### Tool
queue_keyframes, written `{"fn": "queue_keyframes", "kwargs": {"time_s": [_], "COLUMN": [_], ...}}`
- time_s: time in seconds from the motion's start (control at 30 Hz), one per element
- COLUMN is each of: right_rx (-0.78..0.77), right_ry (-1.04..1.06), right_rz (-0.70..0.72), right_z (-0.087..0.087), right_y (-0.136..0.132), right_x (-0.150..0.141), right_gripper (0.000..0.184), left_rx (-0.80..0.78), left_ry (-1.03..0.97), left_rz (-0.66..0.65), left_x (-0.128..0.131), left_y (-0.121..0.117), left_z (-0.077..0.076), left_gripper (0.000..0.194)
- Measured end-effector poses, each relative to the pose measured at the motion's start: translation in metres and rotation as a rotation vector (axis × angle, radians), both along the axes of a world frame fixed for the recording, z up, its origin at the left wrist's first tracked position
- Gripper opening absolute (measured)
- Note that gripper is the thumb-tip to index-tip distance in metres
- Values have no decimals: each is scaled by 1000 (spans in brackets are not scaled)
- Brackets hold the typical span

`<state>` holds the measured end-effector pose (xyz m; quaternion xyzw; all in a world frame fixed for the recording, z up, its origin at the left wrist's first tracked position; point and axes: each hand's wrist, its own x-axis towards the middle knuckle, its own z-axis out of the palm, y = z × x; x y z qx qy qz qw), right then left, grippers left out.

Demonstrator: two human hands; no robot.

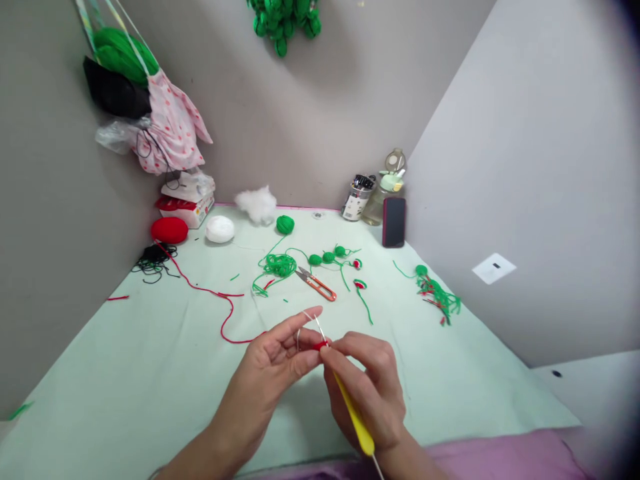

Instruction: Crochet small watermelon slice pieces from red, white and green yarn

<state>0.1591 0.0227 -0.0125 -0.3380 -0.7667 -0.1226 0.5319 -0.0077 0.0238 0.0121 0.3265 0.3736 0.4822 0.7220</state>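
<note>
Left hand (270,365): grasping, a red piece (321,345) pinched at the fingertips, forefinger stretched out above it.
Right hand (371,381): grasping a yellow hook (356,419), fingertips close against the red piece.
Red piece: between the two hands, above the near middle of the bench (165,380), mostly hidden by fingers.
Hook: tilted, its thin tip rising past the red piece towards the left forefinger, its other thin end pointing down and back.
White thread (299,339): looped about the left hand's fingers; its exact path is too fine to tell.
Red ball (169,230): back left, its strand winding over the bench to the left hand.
White ball (220,229): right of the red ball, near the stuffing (257,204).
Green yarn: a ball (285,225) behind, a loose tangle (280,265) nearer.
Snips (317,285): orange-handled, just beside the tangle, points towards it.
Small pieces: three green beads (328,257) in a row, two melon slices (359,285) beyond the right hand.
Scraps (436,293): heaped on the right.
Phone (394,223): upright against the wall, beside a bottle (375,208) and a cup (355,203).
</note>
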Motion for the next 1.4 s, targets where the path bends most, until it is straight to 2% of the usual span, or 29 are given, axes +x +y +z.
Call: {"fn": "queue_keyframes", "kwargs": {"time_s": [0.1, 0.2, 0.3, 0.4, 0.5, 0.6, 0.73, 0.83, 0.9, 0.97, 1.07, 1.2, 1.33, 1.4], "right_rx": [-76, -275, -472, -602, -643, -668, -770, -810, -788, -716, -625, -557, -279, -245], "right_ry": [162, 357, 519, 647, 739, 793, 890, 929, 872, 747, 565, 465, 124, 102], "right_rz": [106, 246, 340, 414, 476, 469, 506, 571, 544, 458, 388, 318, 118, 105], "right_z": [4, 9, 11, 9, 6, 6, 9, 10, 11, 11, 13, 11, 3, 1], "right_y": [0, 0, 1, 5, 7, 6, 6, 7, 7, 7, 5, 2, -2, -3], "right_x": [-4, -7, -6, -2, 2, 6, 10, 9, 6, 3, 2, 2, 1, 2], "right_gripper": [48, 47, 36, 23, 18, 14, 6, 9, 9, 9, 21, 26, 39, 41], "left_rx": [-30, -72, -99, -96, -87, -84, -89, -45, -2, 20, 12, -8, -90, -175], "left_ry": [-51, -89, -97, -79, -36, -5, 2, 14, 17, 20, 34, 38, -78, -165], "left_rz": [-9, -10, -15, -22, -2, 8, -30, 8, 39, 45, 39, 76, 88, 35], "left_x": [3, 5, 5, 4, 2, -2, -4, 0, 3, 6, 6, 8, 12, 11], "left_y": [3, 3, 3, 3, 4, 6, 7, 6, 5, 4, 4, 3, 3, 4], "left_z": [1, 2, 4, 5, 5, 2, 1, 1, 1, -1, -4, -4, -5, -6], "left_gripper": [48, 48, 50, 51, 51, 49, 39, 32, 32, 35, 37, 33, 41, 43]}}
